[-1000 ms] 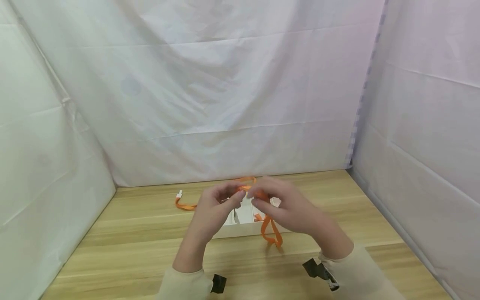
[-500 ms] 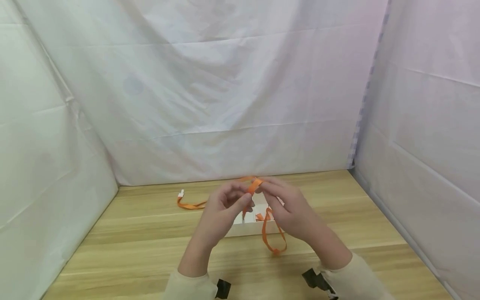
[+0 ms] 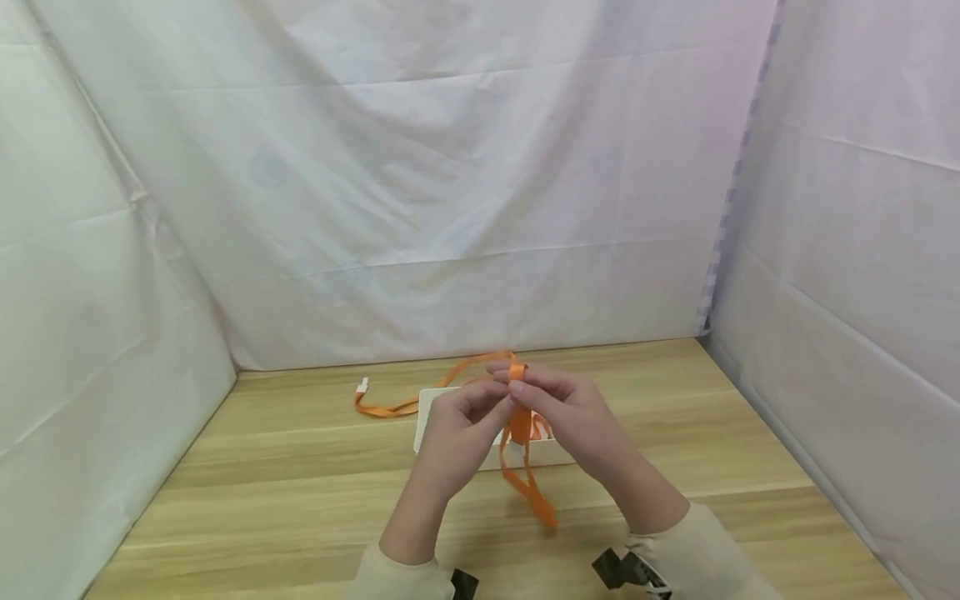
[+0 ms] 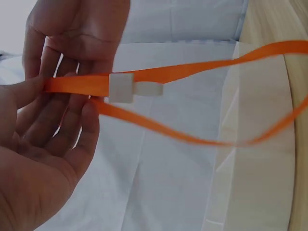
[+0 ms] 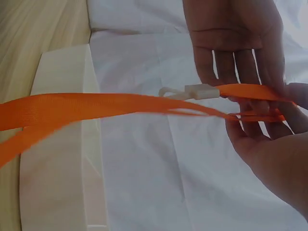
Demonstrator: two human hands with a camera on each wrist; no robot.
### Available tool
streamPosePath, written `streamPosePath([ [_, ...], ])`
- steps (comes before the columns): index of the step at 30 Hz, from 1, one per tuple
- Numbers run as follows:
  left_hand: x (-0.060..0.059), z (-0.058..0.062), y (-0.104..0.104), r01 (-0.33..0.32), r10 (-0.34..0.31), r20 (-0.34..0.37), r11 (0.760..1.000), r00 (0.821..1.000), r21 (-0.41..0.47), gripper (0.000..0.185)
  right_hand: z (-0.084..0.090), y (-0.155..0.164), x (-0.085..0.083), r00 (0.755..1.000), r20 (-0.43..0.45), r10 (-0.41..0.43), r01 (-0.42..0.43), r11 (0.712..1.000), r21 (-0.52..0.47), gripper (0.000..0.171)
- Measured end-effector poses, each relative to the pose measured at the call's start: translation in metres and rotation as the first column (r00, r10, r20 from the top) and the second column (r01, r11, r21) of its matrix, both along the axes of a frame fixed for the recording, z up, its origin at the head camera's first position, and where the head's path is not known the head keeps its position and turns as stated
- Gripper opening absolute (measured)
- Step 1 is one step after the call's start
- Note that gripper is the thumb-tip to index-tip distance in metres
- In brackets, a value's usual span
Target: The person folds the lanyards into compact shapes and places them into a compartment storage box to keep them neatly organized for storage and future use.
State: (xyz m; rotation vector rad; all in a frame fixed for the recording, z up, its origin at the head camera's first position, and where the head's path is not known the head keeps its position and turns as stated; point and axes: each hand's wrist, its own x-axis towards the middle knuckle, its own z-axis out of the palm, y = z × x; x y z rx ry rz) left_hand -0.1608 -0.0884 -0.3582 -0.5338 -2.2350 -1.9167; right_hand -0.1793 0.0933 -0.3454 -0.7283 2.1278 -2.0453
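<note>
An orange lanyard (image 3: 538,500) hangs from both hands, its lower loop dangling in front of the white box (image 3: 557,453). My left hand (image 3: 459,442) pinches the folded strap from the left, with the thumb near the fold in the left wrist view. From the right, my right hand (image 3: 577,421) pinches the same strap, fingertips meeting the left ones. A white plastic clip (image 4: 121,88) on a strap end points downward just below the fingers; the right wrist view shows this clip (image 5: 202,91) too. The hands hide much of the box.
Behind the hands, another stretch of orange strap (image 3: 382,412) lies on the wooden table (image 3: 300,475), ending in a white clip (image 3: 362,386) at the left. Some orange strap (image 3: 542,427) shows inside the box. White curtains (image 3: 450,192) stand behind and at both sides.
The hands have drawn together at the fingertips and the strap is folded between them. Its hanging loop has swung from under the right hand to between both hands.
</note>
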Motion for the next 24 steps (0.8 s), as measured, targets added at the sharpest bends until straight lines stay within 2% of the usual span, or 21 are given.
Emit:
streamPosePath([
  [3, 0.001, -0.003, -0.001, 0.035, -0.035, -0.002, 0.998, 0.999, -0.050, 0.017, 0.006, 0.001, 0.000, 0.998, 0.033, -0.046, 0.046, 0.999, -0.008, 0.028],
  [5, 0.001, -0.005, -0.001, 0.052, -0.052, -0.008, 0.998, 0.999, -0.040, 0.020, 0.011, 0.002, 0.000, 0.998, 0.047, -0.048, 0.050, 0.998, -0.038, 0.028],
  [10, -0.001, 0.000, 0.003, -0.054, 0.054, 0.004, 0.993, 0.999, 0.104, 0.021, 0.022, 0.005, -0.002, 0.998, 0.066, -0.005, 0.015, 0.988, -0.153, 0.026],
  [13, -0.001, 0.007, 0.007, -0.096, 0.099, -0.015, 0.987, 0.995, 0.133, 0.018, 0.026, 0.007, 0.000, 0.998, 0.052, -0.020, 0.026, 0.994, -0.107, 0.028],
  [18, -0.001, 0.015, 0.014, -0.037, 0.050, -0.097, 0.991, 0.994, 0.129, 0.021, 0.032, 0.009, 0.006, 1.000, -0.007, -0.024, 0.024, 1.000, 0.016, 0.036],
  [21, -0.003, 0.017, 0.014, 0.027, -0.008, -0.143, 0.990, 0.990, 0.136, 0.027, 0.034, 0.010, 0.009, 1.000, -0.023, 0.010, -0.009, 0.999, 0.036, 0.041],
  [24, -0.006, 0.020, 0.012, 0.099, -0.078, -0.144, 0.984, 0.986, 0.146, 0.029, 0.038, 0.011, 0.013, 0.998, -0.007, 0.055, -0.055, 0.998, 0.038, 0.043],
])
